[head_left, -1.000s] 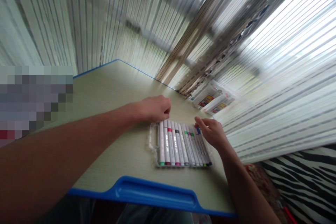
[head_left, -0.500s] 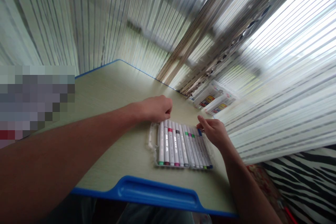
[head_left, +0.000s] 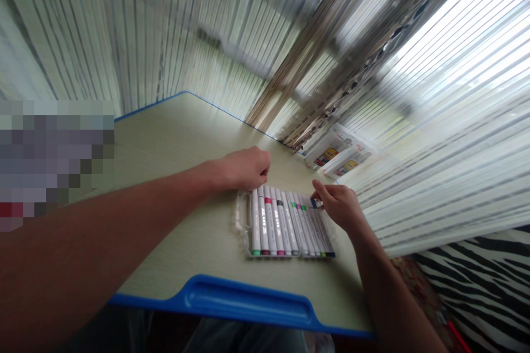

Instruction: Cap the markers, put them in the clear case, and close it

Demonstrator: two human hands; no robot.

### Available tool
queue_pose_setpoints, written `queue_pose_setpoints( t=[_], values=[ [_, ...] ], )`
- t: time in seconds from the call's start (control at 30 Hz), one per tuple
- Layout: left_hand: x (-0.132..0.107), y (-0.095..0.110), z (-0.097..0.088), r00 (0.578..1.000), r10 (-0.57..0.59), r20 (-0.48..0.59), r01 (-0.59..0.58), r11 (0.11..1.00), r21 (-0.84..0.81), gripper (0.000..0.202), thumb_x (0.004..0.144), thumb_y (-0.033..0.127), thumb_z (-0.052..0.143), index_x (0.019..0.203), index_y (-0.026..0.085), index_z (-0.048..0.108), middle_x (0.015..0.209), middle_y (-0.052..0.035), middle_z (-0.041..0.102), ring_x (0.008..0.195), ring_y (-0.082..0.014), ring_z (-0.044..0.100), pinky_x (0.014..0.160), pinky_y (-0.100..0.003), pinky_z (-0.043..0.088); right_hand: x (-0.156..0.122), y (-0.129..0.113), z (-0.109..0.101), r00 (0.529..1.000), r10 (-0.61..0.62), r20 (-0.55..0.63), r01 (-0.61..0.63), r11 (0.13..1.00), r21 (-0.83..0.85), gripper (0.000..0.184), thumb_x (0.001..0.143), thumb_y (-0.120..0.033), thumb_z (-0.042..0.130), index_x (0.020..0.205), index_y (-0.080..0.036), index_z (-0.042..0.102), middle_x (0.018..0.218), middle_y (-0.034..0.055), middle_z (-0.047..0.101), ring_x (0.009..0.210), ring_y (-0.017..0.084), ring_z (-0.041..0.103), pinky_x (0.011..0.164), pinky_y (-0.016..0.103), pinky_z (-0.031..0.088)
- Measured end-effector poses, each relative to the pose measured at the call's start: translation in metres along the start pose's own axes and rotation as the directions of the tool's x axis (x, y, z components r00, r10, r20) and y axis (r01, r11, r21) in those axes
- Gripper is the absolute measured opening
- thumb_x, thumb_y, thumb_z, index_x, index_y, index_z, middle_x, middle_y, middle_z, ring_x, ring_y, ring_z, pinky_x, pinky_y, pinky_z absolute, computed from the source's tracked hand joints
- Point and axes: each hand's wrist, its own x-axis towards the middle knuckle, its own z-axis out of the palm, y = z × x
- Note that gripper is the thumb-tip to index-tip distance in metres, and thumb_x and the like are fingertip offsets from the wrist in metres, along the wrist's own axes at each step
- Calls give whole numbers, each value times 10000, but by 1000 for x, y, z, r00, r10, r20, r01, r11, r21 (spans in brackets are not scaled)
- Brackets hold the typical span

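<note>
A clear plastic case [head_left: 242,219] of several white markers [head_left: 285,223] with coloured caps lies flat on a pale wooden desk [head_left: 174,143] with a blue rim. My left hand [head_left: 244,168] rests curled at the case's far left end, fingers closed against the marker tips. At the far right end of the row my right hand [head_left: 339,207] has its fingers pinched on a blue-capped marker [head_left: 313,203].
A blue moulded groove [head_left: 248,300] runs along the desk's near edge. Two more clear marker packs [head_left: 337,157] lie beyond the desk by the sheer striped curtains [head_left: 434,121]. Zebra-print fabric [head_left: 484,276] is at the lower right. A blurred-out patch covers the left.
My right hand has crept slightly forward along the markers' top ends and closed onto the blue-capped one. The left hand has hardly shifted.
</note>
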Motion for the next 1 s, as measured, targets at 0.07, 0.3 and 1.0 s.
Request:
queue_pose_setpoints(
  t=[0.07, 0.3, 1.0],
  values=[
    [0, 0, 0, 1000, -3, 3, 3, 1000, -2, 212, 731, 212, 557, 756, 149, 758, 720, -98, 721, 608, -169, 602, 555, -258, 370, 0, 0, 0, 1000, 0, 2, 0, 1000, 3, 578, 890, -585, 383, 637, -198, 730, 520, 27, 650, 556, 188, 639, 605, 287, 421],
    [0, 0, 0, 1000, -4, 13, 5, 1000, -21, 223, 729, 203, 547, 756, 138, 758, 713, -108, 715, 600, -176, 597, 556, -268, 370, 0, 0, 0, 1000, -17, -6, 17, 1000, -7, 562, 894, -576, 384, 667, -202, 736, 611, 34, 699, 585, 186, 641, 610, 287, 418],
    [1, -3, -6, 981, -193, -23, 193, 981, -17, 300, 793, 330, 494, 790, 143, 729, 749, -111, 703, 694, -209, 633, 658, -276, 432, 7, 13, 2, 993, 117, 26, -115, 991, -75, 533, 898, -614, 342, 863, -170, 635, 754, 80, 707, 614, 187, 644, 587, 273, 427]
  ],
)
